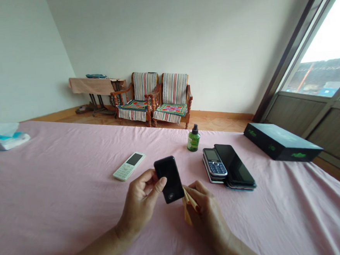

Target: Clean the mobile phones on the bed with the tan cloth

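Between thumb and fingers, my left hand [142, 197] grips a small black phone [169, 178], its dark face tilted up toward me. My right hand [206, 206] is closed on a folded yellow cloth [188, 204], which touches the phone's lower right edge. Beyond my left hand lies a white keypad phone [129, 166], face up on the pink sheet [74, 180]. A dark blue keypad phone [215, 163] rests on top of a stack to the right. Right beside it is a larger stack topped by a black smartphone [235, 165].
A green spray bottle [193, 138] stands upright near the far edge of the sheet. To the right sits a black box [281, 141], and at the far left a tissue pack [3, 137]. Two wooden chairs [170, 92] and a cloth-covered table [94, 86] are by the wall.
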A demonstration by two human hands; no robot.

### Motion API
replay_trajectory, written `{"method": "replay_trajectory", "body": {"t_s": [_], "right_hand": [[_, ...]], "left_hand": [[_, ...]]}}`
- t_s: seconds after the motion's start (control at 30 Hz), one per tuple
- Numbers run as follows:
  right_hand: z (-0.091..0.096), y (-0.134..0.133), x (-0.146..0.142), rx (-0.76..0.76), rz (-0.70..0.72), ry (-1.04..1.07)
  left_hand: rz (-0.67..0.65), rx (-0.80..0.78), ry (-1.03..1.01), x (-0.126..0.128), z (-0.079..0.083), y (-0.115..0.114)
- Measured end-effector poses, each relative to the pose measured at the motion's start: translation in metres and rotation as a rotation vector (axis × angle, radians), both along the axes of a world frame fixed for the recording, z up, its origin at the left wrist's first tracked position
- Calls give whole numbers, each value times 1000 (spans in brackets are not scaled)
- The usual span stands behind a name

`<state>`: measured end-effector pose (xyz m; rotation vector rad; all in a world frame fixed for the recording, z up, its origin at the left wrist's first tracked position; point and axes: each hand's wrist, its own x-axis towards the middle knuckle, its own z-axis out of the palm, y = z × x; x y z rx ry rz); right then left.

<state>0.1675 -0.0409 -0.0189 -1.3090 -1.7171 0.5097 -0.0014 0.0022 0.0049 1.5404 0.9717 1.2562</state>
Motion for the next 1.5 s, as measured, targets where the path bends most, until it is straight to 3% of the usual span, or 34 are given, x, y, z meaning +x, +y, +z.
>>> {"method": "replay_trajectory", "body": {"t_s": [0.17, 0.33, 0.5, 0.7, 0.93, 1.03, 1.13, 1.5], "right_hand": [[5, -1, 1, -16, -29, -3], [5, -3, 6, 149, -77, 29], [-2, -3, 3, 133, 8, -94], [2, -10, -8, 99, 108, -211], [10, -10, -3, -91, 130, 290], [12, -10, -4, -206, 165, 541], [14, -9, -5, -257, 142, 729], [14, 2, 16, -117, -45, 599]], "left_hand": [[37, -44, -40, -1, -6, 10], [-3, -161, -61, 2, -11, 16], [-52, -235, -45, 6, -15, 15], [15, -230, -102, 2, -17, 20], [21, -268, -266, 3, -11, 18], [-52, -329, -329, 4, -9, 15], [-145, -334, -268, 4, -8, 11], [-186, -91, 162, 5, -11, 6]]}}
